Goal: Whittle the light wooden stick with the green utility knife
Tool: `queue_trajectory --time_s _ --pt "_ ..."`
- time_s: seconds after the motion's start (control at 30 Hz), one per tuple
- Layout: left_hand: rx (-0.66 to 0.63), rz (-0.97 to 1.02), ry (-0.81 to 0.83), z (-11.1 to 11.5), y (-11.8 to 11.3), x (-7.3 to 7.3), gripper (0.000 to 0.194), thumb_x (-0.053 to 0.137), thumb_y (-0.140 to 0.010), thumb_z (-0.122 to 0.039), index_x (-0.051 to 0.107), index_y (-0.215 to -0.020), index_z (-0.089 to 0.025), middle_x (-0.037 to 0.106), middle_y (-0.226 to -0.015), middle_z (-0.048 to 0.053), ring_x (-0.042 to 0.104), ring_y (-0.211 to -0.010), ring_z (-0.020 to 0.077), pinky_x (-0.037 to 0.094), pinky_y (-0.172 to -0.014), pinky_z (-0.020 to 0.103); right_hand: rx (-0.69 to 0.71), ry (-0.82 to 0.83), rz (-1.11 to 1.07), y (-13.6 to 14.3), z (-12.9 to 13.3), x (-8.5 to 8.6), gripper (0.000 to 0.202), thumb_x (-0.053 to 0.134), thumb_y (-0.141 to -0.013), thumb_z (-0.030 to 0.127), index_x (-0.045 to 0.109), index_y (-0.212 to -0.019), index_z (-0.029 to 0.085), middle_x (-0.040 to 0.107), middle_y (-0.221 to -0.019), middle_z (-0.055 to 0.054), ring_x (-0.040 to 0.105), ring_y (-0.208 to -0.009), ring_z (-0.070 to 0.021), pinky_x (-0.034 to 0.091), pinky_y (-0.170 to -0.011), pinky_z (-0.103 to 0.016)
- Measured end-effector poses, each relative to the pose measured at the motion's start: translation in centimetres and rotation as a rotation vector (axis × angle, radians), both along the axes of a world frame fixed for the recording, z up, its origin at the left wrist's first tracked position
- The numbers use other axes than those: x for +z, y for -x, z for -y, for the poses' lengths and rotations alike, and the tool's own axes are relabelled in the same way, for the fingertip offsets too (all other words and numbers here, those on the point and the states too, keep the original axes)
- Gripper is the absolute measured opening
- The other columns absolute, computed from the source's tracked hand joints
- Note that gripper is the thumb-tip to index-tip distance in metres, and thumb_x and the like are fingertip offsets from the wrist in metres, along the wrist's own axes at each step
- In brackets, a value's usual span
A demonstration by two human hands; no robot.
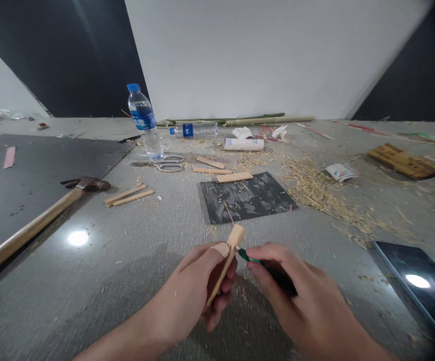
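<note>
My left hand (198, 281) is closed around a bamboo strip (226, 268), which slants up and away with its thumb pressed near the upper end. In my right hand (296, 291) is a slim green-handled cutting tool (255, 260), gripped between thumb and fingers. Its small pale tip is right beside the strip's right edge; whether it touches I cannot tell. Much of the tool's handle is hidden by the fingers. Just beyond the hands lies a dark, scuffed sheet of sandpaper (247, 200), with another bamboo strip (234, 177) on its far edge.
A claw hammer (32, 228) lies at left near two bamboo strips (129, 194). Scissors (164, 163) sit by an upright water bottle (144, 123); another bottle (198, 130) lies flat. Shavings (315, 195) spread rightward, and a phone (420, 281) rests at right.
</note>
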State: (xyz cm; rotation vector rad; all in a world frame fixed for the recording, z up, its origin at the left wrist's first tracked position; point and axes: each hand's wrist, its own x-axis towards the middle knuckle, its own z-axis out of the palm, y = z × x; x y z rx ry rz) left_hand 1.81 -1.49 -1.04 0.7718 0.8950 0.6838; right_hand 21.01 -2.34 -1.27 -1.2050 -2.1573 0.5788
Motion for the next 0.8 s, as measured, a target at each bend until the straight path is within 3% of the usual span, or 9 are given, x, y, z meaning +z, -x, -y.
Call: queue_trajectory --time_s 0.17,0.27,0.4,0.67,0.8 --pt "-0.033 -0.073 -0.036 0.17 0.27 0.31 0.03 0.045 -0.099 -0.043 0.048 -0.079 -0.021 0.041 -0.063 -0.005 0.031 -0.053 0.0084 0.021 -0.041 0.017 -0.002 -0.023 0.051 0.06 0.22 -0.49 0.009 0.047 -0.106 0.024 0.052 -0.099 0.027 0.068 -0.082 0.001 0.068 -0.071 -0.0148 0.047 -0.061 -0.026" --pt "-0.039 -0.116 -0.149 0.45 0.23 0.42 0.028 0.055 -0.097 -0.046 0.051 -0.084 -0.021 0.034 -0.067 -0.006 0.029 -0.058 0.0093 0.023 -0.046 0.018 -0.012 -0.024 0.034 0.08 0.32 -0.51 0.011 0.048 -0.106 0.023 0.052 -0.097 0.027 0.065 -0.081 0.002 0.065 -0.07 -0.0132 0.047 -0.062 -0.025" --pt "-0.039 -0.2 -0.313 0.73 0.05 0.43 0.031 0.057 -0.098 -0.05 0.056 -0.09 -0.02 0.037 -0.074 -0.005 0.031 -0.064 0.0099 0.031 -0.054 0.02 0.025 -0.027 -0.006 0.01 0.31 -0.3 0.01 0.046 -0.106 0.021 0.054 -0.104 0.027 0.062 -0.079 0.003 0.06 -0.064 -0.0121 0.046 -0.06 -0.024" --pt "-0.05 -0.137 -0.241 0.68 -0.05 0.35 0.035 0.056 -0.099 -0.051 0.052 -0.084 -0.02 0.035 -0.065 -0.008 0.029 -0.057 0.0091 0.026 -0.05 0.022 0.044 -0.087 0.058 -0.03 0.51 -0.19 0.012 0.047 -0.103 0.016 0.054 -0.104 0.027 0.065 -0.079 0.001 0.066 -0.067 -0.0145 0.046 -0.056 -0.025" --pt "-0.06 -0.24 -0.3 0.53 -0.18 -0.04 0.039 0.051 -0.1 -0.054 0.051 -0.081 -0.02 0.037 -0.064 -0.007 0.032 -0.058 0.0097 0.028 -0.051 0.023 -0.062 -0.122 0.031 0.02 0.16 -0.09 0.01 0.051 -0.103 0.021 0.055 -0.098 0.027 0.072 -0.085 0.001 0.073 -0.072 -0.0153 0.049 -0.059 -0.024"
